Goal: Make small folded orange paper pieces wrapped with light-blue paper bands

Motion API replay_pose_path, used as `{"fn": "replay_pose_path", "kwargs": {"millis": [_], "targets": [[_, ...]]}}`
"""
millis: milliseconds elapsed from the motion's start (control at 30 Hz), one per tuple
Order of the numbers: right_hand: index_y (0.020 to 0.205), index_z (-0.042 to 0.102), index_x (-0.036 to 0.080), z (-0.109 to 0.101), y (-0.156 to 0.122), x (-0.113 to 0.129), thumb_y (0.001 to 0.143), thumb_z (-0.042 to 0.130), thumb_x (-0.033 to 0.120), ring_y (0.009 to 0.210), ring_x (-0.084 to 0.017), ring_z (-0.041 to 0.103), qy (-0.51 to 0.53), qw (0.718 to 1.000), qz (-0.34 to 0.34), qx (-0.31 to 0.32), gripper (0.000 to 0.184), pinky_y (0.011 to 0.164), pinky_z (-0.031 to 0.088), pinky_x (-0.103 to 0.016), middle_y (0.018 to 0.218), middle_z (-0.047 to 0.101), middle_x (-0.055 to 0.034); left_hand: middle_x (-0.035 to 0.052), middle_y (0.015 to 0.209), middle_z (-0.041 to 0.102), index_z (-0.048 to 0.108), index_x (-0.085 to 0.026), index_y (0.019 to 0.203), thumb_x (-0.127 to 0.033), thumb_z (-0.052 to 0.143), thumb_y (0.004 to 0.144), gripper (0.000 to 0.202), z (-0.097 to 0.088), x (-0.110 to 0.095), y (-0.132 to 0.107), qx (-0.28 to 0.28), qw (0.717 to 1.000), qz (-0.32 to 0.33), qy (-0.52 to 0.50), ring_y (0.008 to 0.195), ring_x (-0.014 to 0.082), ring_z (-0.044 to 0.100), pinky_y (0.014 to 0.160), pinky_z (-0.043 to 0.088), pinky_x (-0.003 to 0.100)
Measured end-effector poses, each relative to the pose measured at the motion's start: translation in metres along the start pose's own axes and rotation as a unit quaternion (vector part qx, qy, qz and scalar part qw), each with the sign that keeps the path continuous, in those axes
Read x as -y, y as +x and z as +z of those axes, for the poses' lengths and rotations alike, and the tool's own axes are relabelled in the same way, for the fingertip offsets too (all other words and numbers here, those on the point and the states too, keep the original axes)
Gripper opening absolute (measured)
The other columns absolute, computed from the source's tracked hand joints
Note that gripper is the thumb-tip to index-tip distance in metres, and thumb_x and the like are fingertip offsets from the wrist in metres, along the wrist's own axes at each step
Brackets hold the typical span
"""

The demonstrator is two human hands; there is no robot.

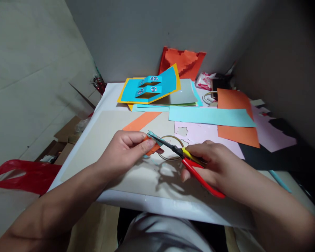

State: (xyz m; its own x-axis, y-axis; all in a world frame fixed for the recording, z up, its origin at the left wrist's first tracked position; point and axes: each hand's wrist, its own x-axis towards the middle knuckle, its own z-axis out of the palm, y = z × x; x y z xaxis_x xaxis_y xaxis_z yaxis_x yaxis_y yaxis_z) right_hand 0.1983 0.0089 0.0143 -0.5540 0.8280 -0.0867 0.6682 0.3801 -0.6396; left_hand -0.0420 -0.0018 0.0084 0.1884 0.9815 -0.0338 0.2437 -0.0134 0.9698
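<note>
My left hand [127, 147] pinches a small piece of orange paper [154, 148] together with a light blue piece of paper [155, 137], held above the grey board. In my right hand [212, 157] is a pair of scissors [177, 150] with dark blades and red and yellow handles. The blade tips lie at the blue paper, close to my left thumb. How far they have cut into it I cannot tell. Beneath the scissors rests a round ring [183, 140] on the board, partly covered by the blades and my hand.
A grey board [81, 157] covers much of the white table [147, 202]. Behind it stands a blue and yellow pop-up card [131, 91]; a red folded paper [185, 63] leans on the wall. Blue [212, 116], orange [233, 99] and pink sheets [273, 131] lie right. A red bag [23, 176] hangs left.
</note>
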Motion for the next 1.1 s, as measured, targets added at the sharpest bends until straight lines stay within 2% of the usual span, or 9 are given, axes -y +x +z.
{"fn": "replay_pose_path", "kwargs": {"millis": [200,600,833,1100], "targets": [[0.067,0.065,0.019,-0.0005,-0.0005,-0.0002,0.085,0.061,0.057,0.057,-0.013,0.049,-0.005,1.0,0.009,0.016,0.043,0.05,0.031,-0.025,0.059,0.058,0.0,0.0026,0.078,0.076,0.08,-0.02,0.081,-0.039,0.068,0.087,0.023,0.0017,0.0005,0.0001,-0.004,1.0,0.0,-0.006,0.075,0.0148,0.065,0.066,0.048,0.021],[0.059,0.062,0.018,-0.0024,-0.0005,0.0029,0.085,0.062,0.059,0.054,-0.013,0.046,-0.018,1.0,-0.013,-0.012,0.048,0.049,0.029,-0.025,0.053,0.054,0.0001,0.003,0.079,0.077,0.079,-0.018,0.08,-0.036,0.066,0.089,0.025,0.0011,0.0,0.0024,0.001,1.0,0.01,0.019,0.076,0.0152,0.067,0.067,0.049,0.021],[0.058,0.062,0.02,-0.0013,-0.0002,0.0009,0.083,0.064,0.058,0.052,-0.014,0.047,-0.016,0.999,-0.019,-0.029,0.046,0.048,0.03,-0.026,0.051,0.054,0.0,0.0053,0.081,0.077,0.08,-0.017,0.083,-0.04,0.066,0.088,0.028,0.0006,-0.0006,0.0014,0.001,0.999,-0.001,0.033,0.077,0.0175,0.067,0.068,0.049,0.024],[0.056,0.062,0.02,-0.0012,-0.0002,0.0005,0.084,0.065,0.056,0.055,-0.014,0.05,-0.016,0.999,-0.014,-0.026,0.046,0.049,0.031,-0.026,0.052,0.057,-0.0005,0.0037,0.081,0.077,0.075,-0.016,0.074,-0.039,0.066,0.088,0.029,0.0012,-0.0017,0.0008,0.002,1.0,-0.006,0.021,0.077,0.0159,0.065,0.068,0.047,0.022]]}}
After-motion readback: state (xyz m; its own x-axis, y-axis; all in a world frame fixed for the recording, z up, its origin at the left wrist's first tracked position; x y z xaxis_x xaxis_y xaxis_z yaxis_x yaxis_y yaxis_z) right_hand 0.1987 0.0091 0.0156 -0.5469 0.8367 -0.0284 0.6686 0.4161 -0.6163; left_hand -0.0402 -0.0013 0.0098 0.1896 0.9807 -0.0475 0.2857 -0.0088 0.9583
